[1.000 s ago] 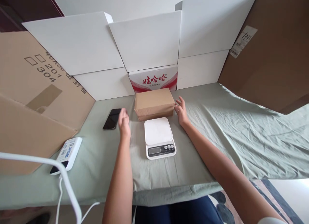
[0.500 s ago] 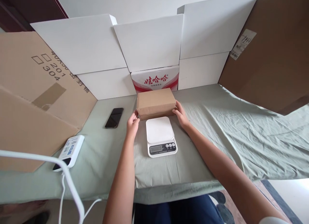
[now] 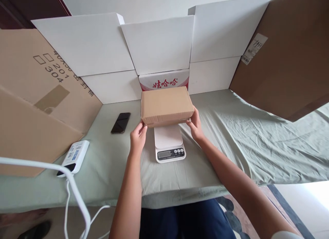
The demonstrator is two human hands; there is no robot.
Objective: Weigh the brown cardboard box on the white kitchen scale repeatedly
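- since half a second ago the brown cardboard box (image 3: 166,106) has come up off the cloth and now hangs over the back half of the white kitchen scale (image 3: 169,143), where before it sat just behind the scale.
- both hands have risen with it, and the view has shifted a little.
- left hand (image 3: 138,138) clamps the box's near left corner, fingers curled up against its underside and side.
- right hand (image 3: 196,124) clamps the near right corner, fingers pressed to the box's lower edge.
- the box is held roughly level, long side across the view, its front edge above the scale's platform; whether it touches the platform cannot be told.
- the scale's display and buttons show in front of the box, uncovered.
- a black phone (image 3: 120,122) lies flat to the left of the scale, well apart from the left hand.
- a white device with a blue label (image 3: 74,157) rests further left of the scale, near the front edge, with a white cable (image 3: 77,204) curving by it.
- a pale green cloth (image 3: 231,129) covers the surface under the scale.
- behind the scale stands a white carton with red print (image 3: 164,82), flanked by plain white boxes (image 3: 84,47).
- large brown cardboard sheets (image 3: 285,60) lean at both sides of the scale's area.
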